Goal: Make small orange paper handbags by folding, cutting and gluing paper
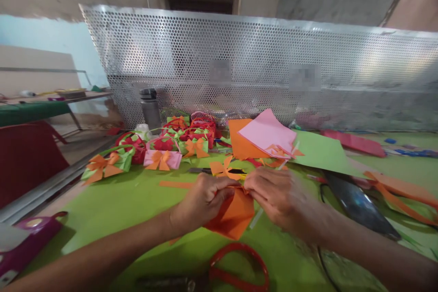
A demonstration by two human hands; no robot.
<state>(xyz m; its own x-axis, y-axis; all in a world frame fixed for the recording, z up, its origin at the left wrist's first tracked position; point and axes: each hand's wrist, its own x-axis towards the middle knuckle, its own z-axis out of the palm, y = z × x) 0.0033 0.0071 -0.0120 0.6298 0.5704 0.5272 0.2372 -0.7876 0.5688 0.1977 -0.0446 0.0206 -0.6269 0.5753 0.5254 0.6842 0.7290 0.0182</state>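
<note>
Both hands meet at a folded orange paper piece (236, 216) over the green tabletop. My left hand (207, 198) pinches its upper edge between thumb and fingers. At the upper right corner, my right hand (273, 191) has its fingers closed on the same paper; the fingertips are partly hidden. Just beyond the hands lies an orange paper bow (222, 167), and a flat orange strip (175, 184) extends to the left. Red-handled scissors (241, 247) rest close to me, below the paper. A whitish stick (256, 219) lies beside the right hand.
Several small paper bags with bows (162, 159) stand at the back left, near a grey bottle (149, 108). Pink (268, 132) and light green sheets (323, 151) lie behind the hands. A dark phone (361, 207) sits right, a purple tool (32, 242) left. A perforated metal panel (260, 54) borders the back.
</note>
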